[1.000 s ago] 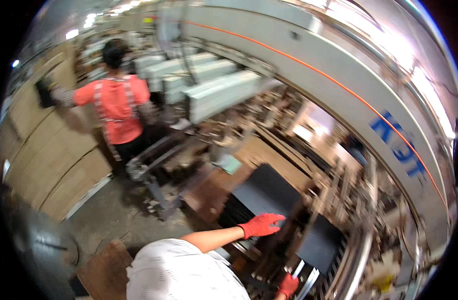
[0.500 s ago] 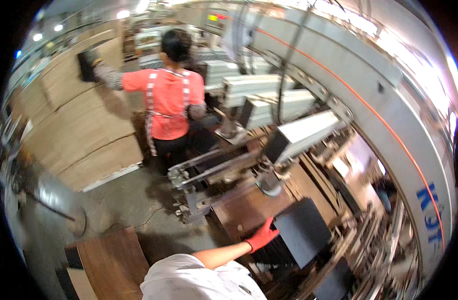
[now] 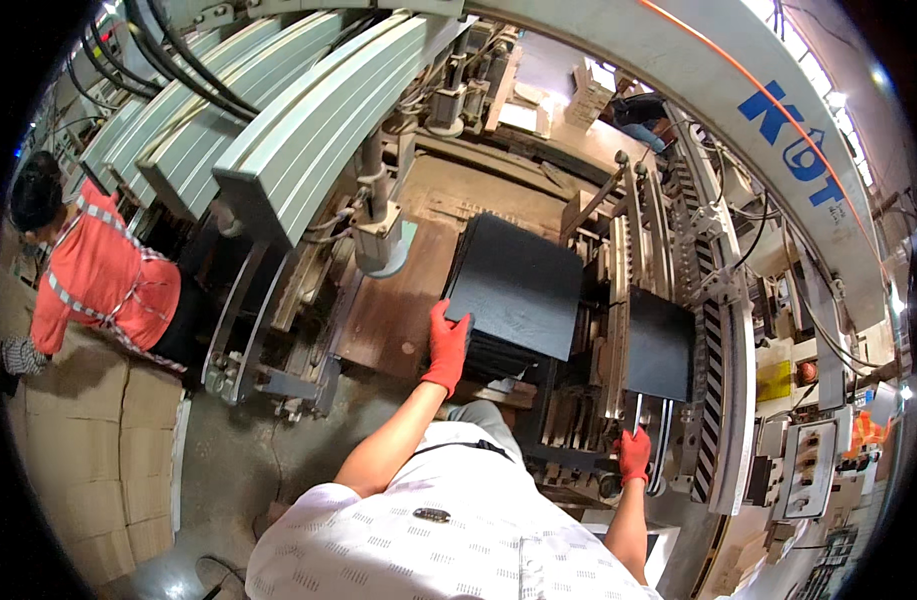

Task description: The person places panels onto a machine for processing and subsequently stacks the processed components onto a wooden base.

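Note:
My left hand point(image 3: 447, 346), in a red glove, touches the near left corner of a stack of black boards point(image 3: 516, 285). Its thumb and fingers are apart, with the corner between them. Farther right, my right hand point(image 3: 633, 455), also red-gloved, is closed at the near end of thin metal rails point(image 3: 663, 440). Whatever its fingers hold is hidden. Just beyond that hand, another black board point(image 3: 660, 345) lies flat in the machine, beside a long slotted bar point(image 3: 618, 310).
A brown board point(image 3: 393, 300) lies left of the stack, under a vertical cylinder with a round foot point(image 3: 380, 250). Grey beams point(image 3: 318, 130) and a large frame arm point(image 3: 778, 130) hang overhead. At left, a co-worker in a coral shirt point(image 3: 108, 275) stands near stacked tan boards point(image 3: 93, 460).
My view has swung right, so the co-worker now appears at the far left. My right hand has come into view by the rails. My left hand stays at the black stack's edge.

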`<state>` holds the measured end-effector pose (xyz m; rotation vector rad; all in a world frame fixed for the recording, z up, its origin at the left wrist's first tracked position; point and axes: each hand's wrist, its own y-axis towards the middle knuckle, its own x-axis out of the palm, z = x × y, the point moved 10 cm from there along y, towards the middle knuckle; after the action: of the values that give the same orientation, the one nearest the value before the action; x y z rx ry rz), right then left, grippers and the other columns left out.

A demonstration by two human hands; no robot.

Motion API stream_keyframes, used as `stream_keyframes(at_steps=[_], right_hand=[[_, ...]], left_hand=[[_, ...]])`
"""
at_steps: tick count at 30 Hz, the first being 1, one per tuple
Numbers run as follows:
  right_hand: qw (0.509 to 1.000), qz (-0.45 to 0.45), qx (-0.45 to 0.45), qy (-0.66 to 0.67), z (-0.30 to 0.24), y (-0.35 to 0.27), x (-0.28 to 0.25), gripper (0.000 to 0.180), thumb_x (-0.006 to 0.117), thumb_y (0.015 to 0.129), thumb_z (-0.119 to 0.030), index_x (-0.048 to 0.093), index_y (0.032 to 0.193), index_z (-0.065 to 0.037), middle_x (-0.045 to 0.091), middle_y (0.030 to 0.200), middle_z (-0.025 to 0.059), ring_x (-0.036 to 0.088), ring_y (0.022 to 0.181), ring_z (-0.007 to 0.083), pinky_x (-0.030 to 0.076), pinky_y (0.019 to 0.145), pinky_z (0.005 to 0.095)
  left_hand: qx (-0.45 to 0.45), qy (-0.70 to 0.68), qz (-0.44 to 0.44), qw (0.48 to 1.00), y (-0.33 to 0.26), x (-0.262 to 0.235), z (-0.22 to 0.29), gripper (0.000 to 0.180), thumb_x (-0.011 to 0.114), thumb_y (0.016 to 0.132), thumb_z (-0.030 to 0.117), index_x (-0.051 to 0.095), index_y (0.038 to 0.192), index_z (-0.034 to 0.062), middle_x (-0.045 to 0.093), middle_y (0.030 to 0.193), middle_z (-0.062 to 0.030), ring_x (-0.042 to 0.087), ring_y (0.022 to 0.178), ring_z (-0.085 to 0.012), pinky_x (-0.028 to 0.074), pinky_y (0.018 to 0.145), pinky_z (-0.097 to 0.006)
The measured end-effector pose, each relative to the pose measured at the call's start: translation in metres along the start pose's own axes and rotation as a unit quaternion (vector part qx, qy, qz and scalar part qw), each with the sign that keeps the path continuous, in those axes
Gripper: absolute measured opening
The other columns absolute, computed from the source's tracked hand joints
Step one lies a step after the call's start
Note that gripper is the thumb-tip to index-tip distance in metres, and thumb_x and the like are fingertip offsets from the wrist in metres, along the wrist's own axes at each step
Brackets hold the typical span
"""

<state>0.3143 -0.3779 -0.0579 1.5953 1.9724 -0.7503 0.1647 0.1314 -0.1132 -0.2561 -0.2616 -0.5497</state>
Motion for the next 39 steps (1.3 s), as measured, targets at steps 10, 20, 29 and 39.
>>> stream_keyframes(at_steps=[10, 20, 29, 39], right_hand=[[0.999, 0.036, 0.035, 0.0, 0.01, -0.002, -0.006, 0.019, 0.056, 0.085, -0.017, 0.056, 0.075, -0.002, 0.055, 0.057, 0.0055, 0.057, 0.049, 0.0174, 0.045, 0.049, 0.034], [0.985, 0.1, -0.007, -0.14, -0.026, 0.0, -0.013, 0.029, 0.055, 0.084, -0.03, 0.057, 0.08, -0.001, 0.06, 0.074, 0.0203, 0.058, 0.072, 0.0407, 0.043, 0.061, 0.0442], [0.985, 0.076, 0.035, -0.153, -0.024, -0.005, -0.019, 0.03, 0.058, 0.081, -0.032, 0.059, 0.08, -0.002, 0.062, 0.079, 0.0215, 0.059, 0.079, 0.042, 0.045, 0.065, 0.0476], [0.978, 0.08, 0.022, -0.194, -0.026, -0.004, -0.016, 0.028, 0.058, 0.082, -0.031, 0.06, 0.079, -0.004, 0.064, 0.075, 0.0189, 0.061, 0.077, 0.0413, 0.046, 0.065, 0.0487]], left_hand=[[-0.186, -0.076, -0.006, 0.98, -0.021, -0.016, -0.034, 0.028, 0.065, 0.085, 0.006, 0.053, 0.11, 0.0085, 0.059, 0.093, -0.0065, 0.06, 0.078, -0.0187, 0.055, 0.057, -0.034], [-0.204, -0.041, -0.178, 0.962, -0.043, 0.01, 0.012, 0.015, 0.061, 0.088, 0.012, 0.058, 0.102, 0.0085, 0.063, 0.097, -0.002, 0.059, 0.078, -0.0129, 0.053, 0.065, -0.029], [-0.218, 0.059, -0.205, 0.952, -0.032, 0.005, -0.011, 0.012, 0.063, 0.087, 0.011, 0.055, 0.096, 0.011, 0.054, 0.086, 0.001, 0.055, 0.076, -0.0093, 0.055, 0.06, -0.029], [-0.017, 0.216, -0.222, 0.951, -0.02, 0.004, -0.001, 0.029, 0.064, 0.087, 0.01, 0.054, 0.114, 0.0044, 0.06, 0.106, -0.0027, 0.057, 0.092, -0.0145, 0.05, 0.083, -0.03]])
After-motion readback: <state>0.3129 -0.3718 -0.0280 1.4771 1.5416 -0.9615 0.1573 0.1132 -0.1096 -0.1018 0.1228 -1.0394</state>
